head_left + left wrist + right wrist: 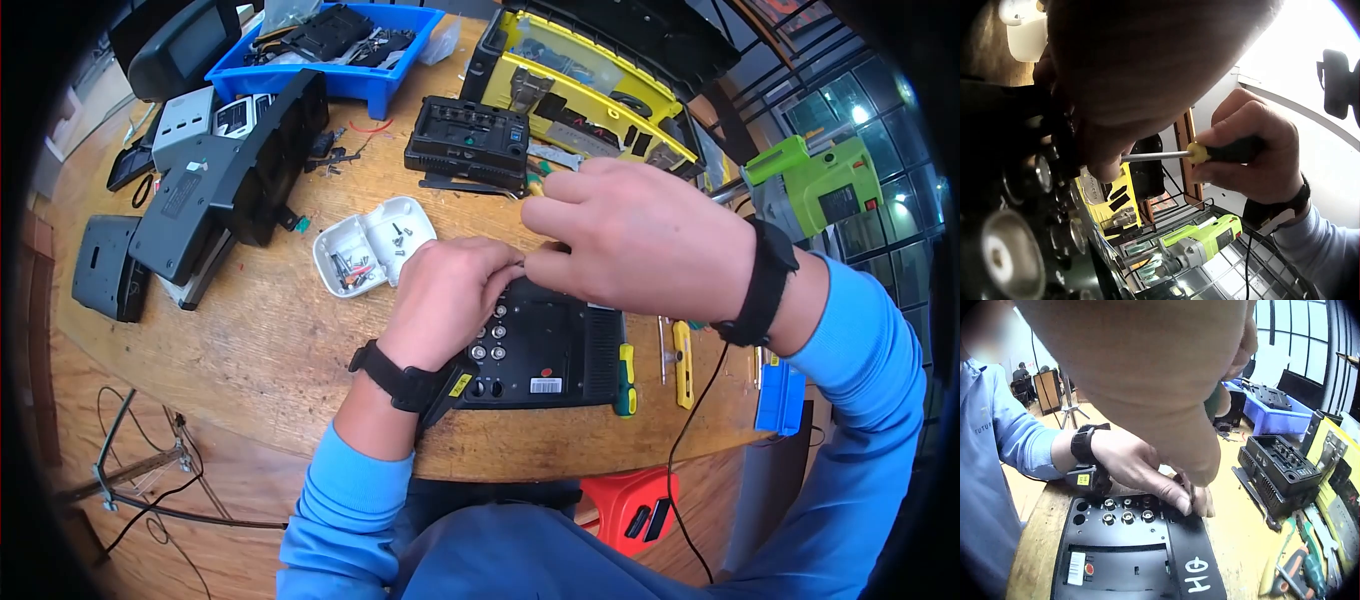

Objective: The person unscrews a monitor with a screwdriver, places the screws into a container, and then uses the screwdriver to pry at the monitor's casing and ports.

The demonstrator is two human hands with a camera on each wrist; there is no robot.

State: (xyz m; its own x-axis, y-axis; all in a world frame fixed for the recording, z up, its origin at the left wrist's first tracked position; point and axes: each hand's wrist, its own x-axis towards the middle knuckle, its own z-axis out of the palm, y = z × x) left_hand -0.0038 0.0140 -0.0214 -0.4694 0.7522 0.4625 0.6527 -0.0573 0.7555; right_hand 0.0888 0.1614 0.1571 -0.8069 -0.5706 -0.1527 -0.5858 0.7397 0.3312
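A black electronics box (560, 345) with several round metal sockets and a barcode label lies on the wooden table. My right hand (640, 225) grips the dark green handle of a screwdriver (1163, 155) with a yellow collar, its shaft pointing at my left fingers. At the far edge of the box, my left hand (445, 290) pinches around the screwdriver's tip with thumb and fingers. The tip itself is hidden by those fingers. In the right wrist view, my left thumb (1175, 499) is right over the box's corner.
A white case (360, 245) holding screws sits left of my hands. Behind stand another black unit (465, 140), a blue bin (385, 83) and a yellow-black toolbox (600, 110). A yellow cutter (683, 365) and a green-yellow screwdriver (626, 380) lie right of the box.
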